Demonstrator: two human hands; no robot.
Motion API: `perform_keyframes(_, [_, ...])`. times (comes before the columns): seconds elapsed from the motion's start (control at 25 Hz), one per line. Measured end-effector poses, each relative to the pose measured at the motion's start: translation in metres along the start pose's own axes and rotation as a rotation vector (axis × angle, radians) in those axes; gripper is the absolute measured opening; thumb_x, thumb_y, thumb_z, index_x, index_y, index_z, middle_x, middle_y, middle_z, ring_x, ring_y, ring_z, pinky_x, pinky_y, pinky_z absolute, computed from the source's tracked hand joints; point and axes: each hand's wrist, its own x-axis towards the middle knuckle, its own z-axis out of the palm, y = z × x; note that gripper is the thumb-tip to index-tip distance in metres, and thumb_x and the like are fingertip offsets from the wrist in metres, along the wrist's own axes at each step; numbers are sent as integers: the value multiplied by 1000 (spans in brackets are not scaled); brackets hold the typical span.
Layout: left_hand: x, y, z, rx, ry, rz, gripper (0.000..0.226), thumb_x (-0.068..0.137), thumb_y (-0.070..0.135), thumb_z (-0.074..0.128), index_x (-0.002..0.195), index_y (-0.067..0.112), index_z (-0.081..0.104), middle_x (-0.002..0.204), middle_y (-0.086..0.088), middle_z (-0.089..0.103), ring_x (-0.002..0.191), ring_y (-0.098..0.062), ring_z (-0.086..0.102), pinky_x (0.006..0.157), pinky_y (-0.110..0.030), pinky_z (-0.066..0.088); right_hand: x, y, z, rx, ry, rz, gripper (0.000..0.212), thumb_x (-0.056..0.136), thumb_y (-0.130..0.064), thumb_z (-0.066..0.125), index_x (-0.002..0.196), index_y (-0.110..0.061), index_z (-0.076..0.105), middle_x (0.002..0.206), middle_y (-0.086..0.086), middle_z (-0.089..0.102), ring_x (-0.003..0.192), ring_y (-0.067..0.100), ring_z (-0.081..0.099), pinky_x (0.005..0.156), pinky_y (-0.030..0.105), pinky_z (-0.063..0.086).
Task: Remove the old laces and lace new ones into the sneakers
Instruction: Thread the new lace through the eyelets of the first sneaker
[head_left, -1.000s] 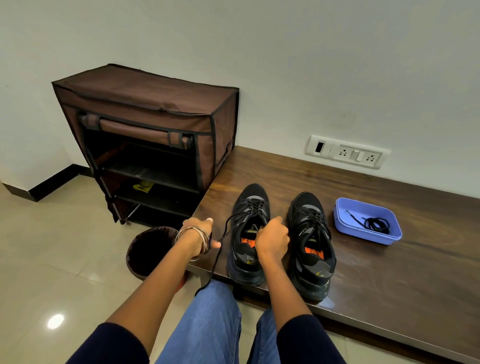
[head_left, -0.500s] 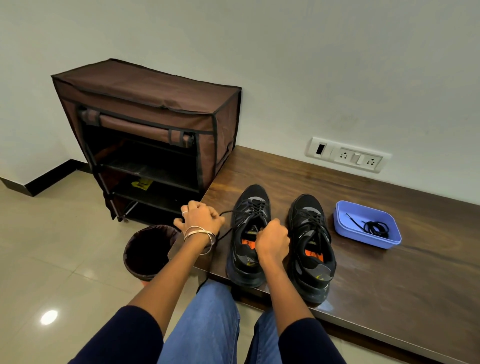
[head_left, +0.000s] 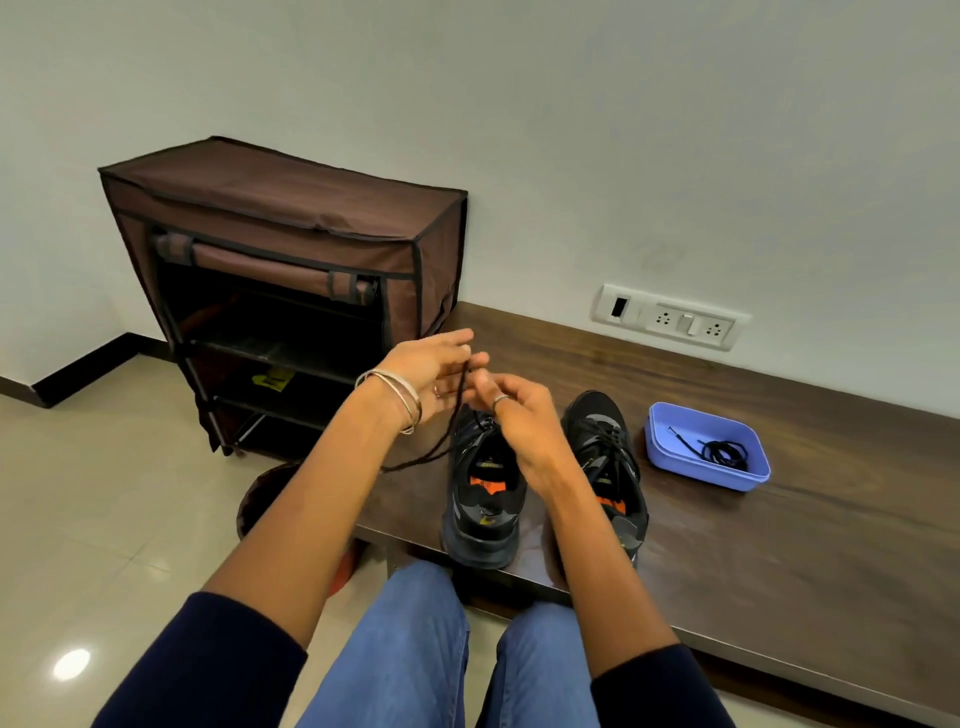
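Note:
Two black sneakers stand side by side on the wooden bench (head_left: 779, 545), heels toward me. My left hand (head_left: 426, 374) is raised above the toe of the left sneaker (head_left: 483, 499) and pinches a black lace (head_left: 456, 415) at its fingertips. The lace hangs down from there and trails off to the left over the bench edge. My right hand (head_left: 519, 415) hovers close beside it over the same shoe, fingers loosely bent, holding nothing that I can see. The right sneaker (head_left: 608, 447) is still laced. A coiled black lace (head_left: 722, 451) lies in a blue tray (head_left: 670, 457).
A brown fabric shoe rack (head_left: 280, 234) stands on the floor left of the bench, its front flap rolled up. A dark waste bin (head_left: 260, 499) sits below the bench's left corner. A switch-and-socket plate (head_left: 670, 319) is on the wall. My knees are under the bench edge.
My left hand rose from beside the left sneaker to above its toe, drawing the lace up. My right hand let go of the sneaker's tongue and lifted next to the left hand.

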Motion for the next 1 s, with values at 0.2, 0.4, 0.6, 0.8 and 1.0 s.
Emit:
perform_keyframes(0.2, [3,6,6,-353,-64,-9,33,97,25,51,121,3,57,128,-14,59,117,-26,58,102,-39,43,-9,-2,4,272,-48,193,18,97,-10,55,111,-2,63,76,6,66,65,15,64,64,24,49])
perform_keyframes(0.4, [21,-7,-24,-525,110,18,63,96,35,54,146,3,31,152,-15,30,126,-25,47,118,-42,21,0,17,-37,183,329,263,18,98,-9,54,93,-2,69,67,4,59,50,11,48,49,22,40])
perform_keyframes(0.6, [31,-40,-22,-57,203,-64,62,94,24,60,147,13,32,154,-9,30,140,-26,31,112,-36,29,7,25,-53,38,406,183,18,97,1,48,97,-2,66,75,8,67,56,14,58,51,22,47])
perform_keyframes(0.8, [37,-47,-13,1103,226,413,26,85,24,69,111,22,71,114,-3,64,108,-21,60,95,-32,48,19,20,-37,-201,387,11,12,84,-16,74,73,-14,74,62,-1,68,52,5,57,54,22,48])
perform_keyframes(1.0, [33,-51,5,900,79,604,24,82,13,73,106,15,74,96,0,73,91,-9,66,89,-24,51,27,17,-31,-218,215,-65,10,85,-9,71,88,-17,77,81,1,74,78,12,68,74,30,57])
